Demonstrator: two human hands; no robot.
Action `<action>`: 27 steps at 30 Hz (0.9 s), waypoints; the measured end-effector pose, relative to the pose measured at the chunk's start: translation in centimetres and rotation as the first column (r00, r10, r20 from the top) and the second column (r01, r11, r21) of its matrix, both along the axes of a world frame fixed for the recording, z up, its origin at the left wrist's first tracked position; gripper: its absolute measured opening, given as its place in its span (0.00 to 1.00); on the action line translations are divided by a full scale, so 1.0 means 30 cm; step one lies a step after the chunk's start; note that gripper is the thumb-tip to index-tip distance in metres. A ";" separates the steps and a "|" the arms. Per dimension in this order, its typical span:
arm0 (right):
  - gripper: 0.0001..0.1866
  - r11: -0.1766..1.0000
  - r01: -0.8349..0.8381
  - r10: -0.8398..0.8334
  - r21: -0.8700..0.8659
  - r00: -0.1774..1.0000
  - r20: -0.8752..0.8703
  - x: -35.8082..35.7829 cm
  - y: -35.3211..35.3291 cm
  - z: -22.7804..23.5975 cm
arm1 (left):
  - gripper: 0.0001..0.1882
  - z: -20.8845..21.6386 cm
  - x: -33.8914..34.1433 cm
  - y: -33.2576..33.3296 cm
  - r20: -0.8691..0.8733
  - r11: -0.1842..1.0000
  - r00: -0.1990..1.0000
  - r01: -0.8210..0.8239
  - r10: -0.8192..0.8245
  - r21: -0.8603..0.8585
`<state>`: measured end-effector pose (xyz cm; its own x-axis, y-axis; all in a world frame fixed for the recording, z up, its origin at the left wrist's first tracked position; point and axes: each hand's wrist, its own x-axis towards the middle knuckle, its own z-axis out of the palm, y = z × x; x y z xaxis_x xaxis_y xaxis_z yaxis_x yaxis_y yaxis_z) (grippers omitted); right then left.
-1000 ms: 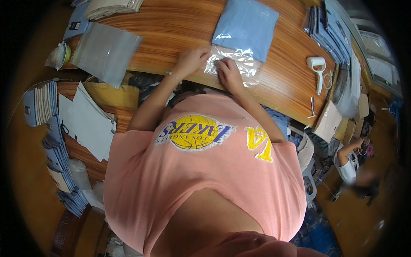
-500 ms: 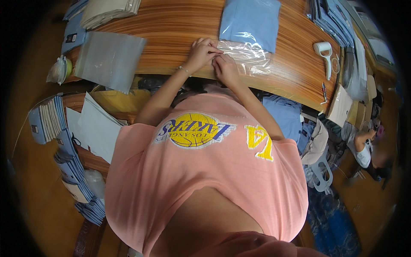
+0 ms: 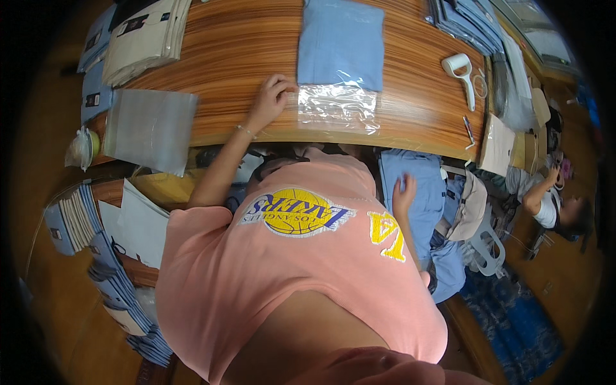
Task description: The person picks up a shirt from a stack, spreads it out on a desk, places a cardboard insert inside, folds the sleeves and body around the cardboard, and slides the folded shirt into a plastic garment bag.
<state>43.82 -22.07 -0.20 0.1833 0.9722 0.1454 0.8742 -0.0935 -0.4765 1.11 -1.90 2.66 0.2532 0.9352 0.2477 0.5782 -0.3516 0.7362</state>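
Observation:
A folded light-blue garment (image 3: 340, 45) lies on the wooden table, partly inside a clear plastic bag (image 3: 339, 109) whose empty end spreads toward me. At the left edge of that bag is my left hand (image 3: 273, 101), fingers loosely bent and apart, with nothing visible in them; the fingertips are at or very near the film. My right hand (image 3: 403, 192) is down below the table's front edge, its fingers spread beside a pile of blue garments (image 3: 417, 176). I see nothing in it.
Flat clear bags (image 3: 151, 125) lie at the table's left, near stacked beige garments (image 3: 144, 42). On the right are a white lint roller (image 3: 459, 67), a pen (image 3: 469, 130) and stacked blue garments (image 3: 465, 25). Another person (image 3: 545, 202) is at far right.
My right hand has left the bag and dropped right, down to the blue pile. My left hand has parted from it and stays by the bag's left edge. The whole view has shifted.

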 end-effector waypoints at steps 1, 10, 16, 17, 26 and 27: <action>0.13 0.987 -0.078 0.077 0.138 0.997 0.009 -0.056 0.160 0.041 | 0.09 0.012 -0.005 0.009 -0.103 0.992 0.995 0.003 0.010 0.123; 0.15 0.521 -0.845 0.769 0.122 0.526 0.363 -0.205 0.799 0.167 | 0.09 0.032 -0.017 0.066 -0.364 0.888 0.907 0.336 -0.214 0.316; 0.11 0.445 -0.894 0.832 0.060 0.437 0.342 -0.188 0.834 0.150 | 0.12 0.033 -0.028 0.080 -0.410 0.863 0.850 0.449 -0.332 0.232; 0.11 0.440 -0.895 0.829 0.069 0.435 0.351 -0.191 0.834 0.149 | 0.13 0.028 -0.032 0.081 -0.391 0.868 0.843 0.464 -0.370 0.179; 0.06 0.583 -0.811 0.777 0.054 0.575 0.256 -0.230 0.795 0.155 | 0.14 0.045 0.015 0.072 -0.621 0.861 0.733 0.477 -0.279 0.176; 0.06 0.621 -0.782 0.767 0.049 0.620 0.164 -0.235 0.797 0.159 | 0.13 0.027 0.016 0.068 -0.516 0.905 0.820 0.385 -0.246 0.180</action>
